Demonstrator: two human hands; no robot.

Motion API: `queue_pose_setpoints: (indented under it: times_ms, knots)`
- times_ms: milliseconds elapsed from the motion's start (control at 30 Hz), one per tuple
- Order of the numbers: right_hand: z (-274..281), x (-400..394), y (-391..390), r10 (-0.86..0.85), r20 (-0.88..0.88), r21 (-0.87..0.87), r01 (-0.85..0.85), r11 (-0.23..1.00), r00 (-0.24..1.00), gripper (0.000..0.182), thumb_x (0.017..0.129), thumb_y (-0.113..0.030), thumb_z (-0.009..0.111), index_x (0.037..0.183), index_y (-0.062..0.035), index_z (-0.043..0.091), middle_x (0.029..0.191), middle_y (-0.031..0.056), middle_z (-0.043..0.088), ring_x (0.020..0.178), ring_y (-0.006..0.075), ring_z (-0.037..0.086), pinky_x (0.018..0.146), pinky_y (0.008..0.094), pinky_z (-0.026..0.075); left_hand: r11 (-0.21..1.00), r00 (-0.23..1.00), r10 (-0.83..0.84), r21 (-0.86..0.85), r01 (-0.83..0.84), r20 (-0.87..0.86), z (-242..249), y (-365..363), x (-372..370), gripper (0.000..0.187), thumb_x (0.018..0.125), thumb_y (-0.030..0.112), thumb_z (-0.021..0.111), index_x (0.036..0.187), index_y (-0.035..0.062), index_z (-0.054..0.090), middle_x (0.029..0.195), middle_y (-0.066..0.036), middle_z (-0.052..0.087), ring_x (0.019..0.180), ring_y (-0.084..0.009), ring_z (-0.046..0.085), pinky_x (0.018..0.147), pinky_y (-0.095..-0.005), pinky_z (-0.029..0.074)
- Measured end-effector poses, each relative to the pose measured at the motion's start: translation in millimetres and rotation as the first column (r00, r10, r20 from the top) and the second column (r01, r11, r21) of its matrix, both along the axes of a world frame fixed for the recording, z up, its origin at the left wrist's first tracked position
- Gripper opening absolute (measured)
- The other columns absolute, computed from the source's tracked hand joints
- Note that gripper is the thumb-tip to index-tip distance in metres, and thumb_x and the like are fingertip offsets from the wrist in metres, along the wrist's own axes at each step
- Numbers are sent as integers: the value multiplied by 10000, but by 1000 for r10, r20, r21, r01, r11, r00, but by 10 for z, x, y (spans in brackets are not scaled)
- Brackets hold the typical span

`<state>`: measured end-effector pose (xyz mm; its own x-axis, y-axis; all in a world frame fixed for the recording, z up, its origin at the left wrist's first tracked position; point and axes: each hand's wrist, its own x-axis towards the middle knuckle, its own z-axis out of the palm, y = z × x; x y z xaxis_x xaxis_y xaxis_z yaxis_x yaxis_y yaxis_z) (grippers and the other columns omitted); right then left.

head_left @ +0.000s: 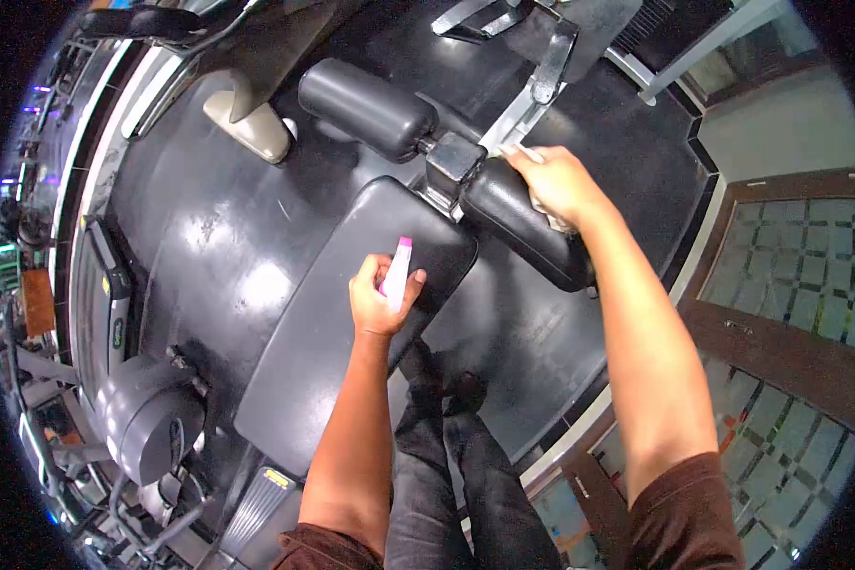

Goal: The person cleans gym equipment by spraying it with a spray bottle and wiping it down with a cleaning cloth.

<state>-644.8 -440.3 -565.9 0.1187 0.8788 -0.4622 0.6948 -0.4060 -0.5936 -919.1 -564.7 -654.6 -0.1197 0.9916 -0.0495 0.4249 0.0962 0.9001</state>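
My left hand [378, 296] is wrapped round a white bottle with a pink cap [398, 275], held above the black padded bench seat [318, 318]. Over at the right, my right hand [556, 185] presses a pale cloth [553, 217] onto the near black roller pad [522, 223]; part of the cloth is hidden beneath the palm and fingers. A second black roller pad [366, 106] sits on the far side of the metal bracket [456, 157] that joins the two. My legs stand beside the bench.
A grey metal arm [546, 71] of the machine rises behind the pads. Another machine with a rounded grey housing [147, 418] stands at lower left. A beige machine foot [247, 123] rests on the dark floor. Brown-framed patterned glass doors [788, 266] line the right side.
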Motion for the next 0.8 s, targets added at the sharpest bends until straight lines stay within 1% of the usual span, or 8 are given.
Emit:
queue_pose_setpoints:
  times_ms: [100, 167, 233, 333, 367, 500, 633, 800]
  knots:
    - [-59, 477, -103, -37, -68, -289, 16, 957, 997, 464, 948, -438, 590, 798, -9, 685, 564, 37, 523, 467, 127, 486, 449, 353, 378, 1000, 1000, 14, -16, -14, 9, 43, 13, 15, 379, 722, 258, 866, 815, 50, 563, 614, -24, 600, 556, -87, 525, 550, -260, 440]
    - [-131, 776, -151, -105, -104, -503, 39, 863, 989, 444, 922, -427, 602, 800, -12, 703, 609, 56, 583, 529, 162, 555, 501, 377, 427, 999, 1000, 19, -28, -18, 7, 27, 21, 16, 378, 720, 254, 867, 814, 51, 563, 620, -20, 601, 561, -85, 523, 554, -255, 439]
    - [-194, 836, -181, 281, 195, -424, -178, 888, 940, 547, 861, -502, 611, 1049, -4, 733, 1045, 202, 725, 998, 305, 679, 905, 371, 486, 999, 999, 26, -32, -25, 31, 26, 40, 11, 382, 708, 241, 874, 804, 57, 553, 613, -22, 595, 559, -91, 526, 554, -251, 438]
    - [-284, 734, 76, 162, 64, -306, -135, 942, 985, 549, 862, -533, 609, 1007, -20, 740, 927, 211, 731, 877, 314, 713, 801, 388, 529, 999, 1000, -24, -26, 24, 9, 2, 33, 0, 336, 769, 214, 824, 856, 28, 559, 652, 27, 534, 606, -63, 463, 564, -242, 401]
    - [-413, 665, 137, 101, -37, -5, -101, 995, 994, 560, 870, -550, 602, 962, -16, 745, 855, 211, 722, 780, 280, 696, 788, 391, 524, 999, 1000, -28, -34, 27, -7, 3, 38, 4, 336, 768, 214, 825, 857, 28, 559, 653, 26, 536, 608, -63, 465, 565, -241, 401]
    - [-9, 23, 156, 37, -228, -31, -45, 999, 973, 487, 916, -482, 581, 1011, -28, 730, 885, 228, 712, 816, 315, 699, 811, 421, 522, 998, 999, 10, -59, -12, -34, -65, 64, 16, 393, 699, 268, 871, 814, 58, 559, 620, -34, 591, 559, -111, 529, 556, -279, 443]
    - [61, 87, -281, 130, 200, 393, -201, 897, 971, 378, 947, -389, 602, 950, -27, 711, 828, 174, 633, 726, 326, 628, 725, 417, 498, 998, 1000, 1, -64, -3, -29, -59, 84, 30, 392, 700, 261, 874, 826, 59, 563, 628, -33, 605, 565, -111, 538, 565, -276, 449]
    - [417, 217, -1110, -24, 444, 500, -225, 836, 896, 227, 886, -258, 679, 899, -33, 703, 909, 142, 625, 865, 358, 598, 787, 422, 512, 999, 999, -10, -51, 12, 32, -6, 68, 26, 380, 740, 246, 853, 879, 46, 560, 668, 9, 558, 617, -80, 490, 583, -248, 412]
